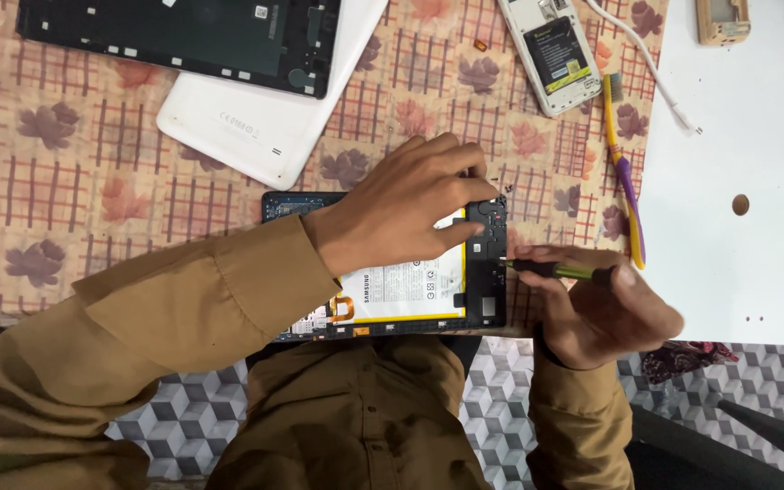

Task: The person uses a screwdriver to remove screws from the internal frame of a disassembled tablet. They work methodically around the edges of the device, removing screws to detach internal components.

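Green-handled screwdriver (pixel 551 269) in right hand (pixel 596 313) grip, left hand (pixel 410 204) pressing opened tablet (pixel 410 290)

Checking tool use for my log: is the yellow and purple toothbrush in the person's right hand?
No. The right hand holds a green-handled screwdriver; the toothbrush lies untouched on the patterned cloth above it.

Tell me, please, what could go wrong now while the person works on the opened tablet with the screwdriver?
1. The screwdriver tip meets the opened tablet at its right edge; a slip might scratch the board or reach the white battery.
2. The left hand presses on the tablet's inside, so fragile parts may be stressed.
3. The tablet lies near the table's front edge; small screws could fall to the floor.
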